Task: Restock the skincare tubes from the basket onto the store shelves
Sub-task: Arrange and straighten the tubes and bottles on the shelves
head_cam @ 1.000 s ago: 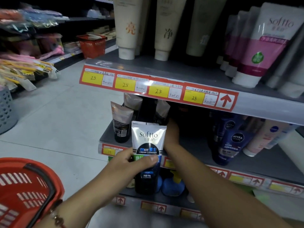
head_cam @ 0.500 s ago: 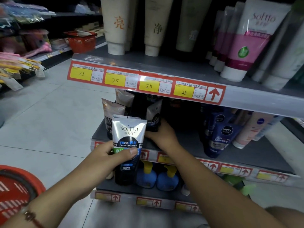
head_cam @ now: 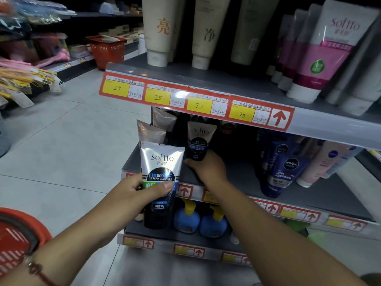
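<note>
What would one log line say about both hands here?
left hand: holds Softto tube | right hand: grips shelved tube | middle shelf | basket: lower left

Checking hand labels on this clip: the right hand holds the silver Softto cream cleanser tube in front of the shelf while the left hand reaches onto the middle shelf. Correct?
Hands are swapped. The head view shows the left hand holding the Softto cream cleanser tube, and the right hand reaching onto the middle shelf.

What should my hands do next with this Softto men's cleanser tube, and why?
Probably draw the right hand off the matching Softto tube it touches on the middle shelf, then stand the held tube beside it. The left hand grips that tube upright just in front of the shelf edge, and bare shelf shows to the right.
</note>
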Available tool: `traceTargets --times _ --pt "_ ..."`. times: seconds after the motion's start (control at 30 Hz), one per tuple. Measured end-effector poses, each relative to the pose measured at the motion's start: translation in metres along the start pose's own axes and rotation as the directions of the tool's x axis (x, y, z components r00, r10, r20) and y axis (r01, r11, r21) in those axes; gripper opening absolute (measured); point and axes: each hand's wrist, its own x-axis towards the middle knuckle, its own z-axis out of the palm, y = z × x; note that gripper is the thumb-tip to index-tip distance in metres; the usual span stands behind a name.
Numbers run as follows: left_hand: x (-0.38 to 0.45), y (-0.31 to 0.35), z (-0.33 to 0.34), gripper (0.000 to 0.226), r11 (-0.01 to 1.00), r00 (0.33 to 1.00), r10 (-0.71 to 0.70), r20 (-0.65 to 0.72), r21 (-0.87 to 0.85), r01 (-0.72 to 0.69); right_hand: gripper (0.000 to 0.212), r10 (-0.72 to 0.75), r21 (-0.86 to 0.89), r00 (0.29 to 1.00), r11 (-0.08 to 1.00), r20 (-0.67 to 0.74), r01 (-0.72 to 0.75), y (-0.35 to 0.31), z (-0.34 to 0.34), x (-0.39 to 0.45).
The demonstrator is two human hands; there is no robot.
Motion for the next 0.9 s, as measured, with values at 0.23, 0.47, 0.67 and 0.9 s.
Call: traceTargets --times 0.23,0.47,0.67,0.9 --pt "-0.001 -0.004 0.001 0.067 1.000 1.000 -0.014 -0.016 -0.016 0.014 0.055 0.031 -0.114 0.999 0.993 0.040 -0.026 -0.007 0.006 0.022" --pt "0.001 -0.001 0.010 0.052 0.996 1.000 -0.011 0.000 -0.091 0.011 0.048 -0.114 0.139 0.978 0.981 -0.173 0.139 -0.005 -0.029 -0.047" --pt "0.003 0.010 0.032 0.021 0.938 0.997 -0.069 -0.035 -0.341 0.053 0.028 -0.249 0.646 0.824 0.743 0.508 -0.174 -0.007 -0.032 -0.141" --pt "-0.001 0.008 0.031 0.045 0.899 0.994 -0.021 -0.103 -0.437 -0.026 0.052 -0.316 0.730 0.663 0.386 0.679 -0.564 0.005 -0.033 -0.135"
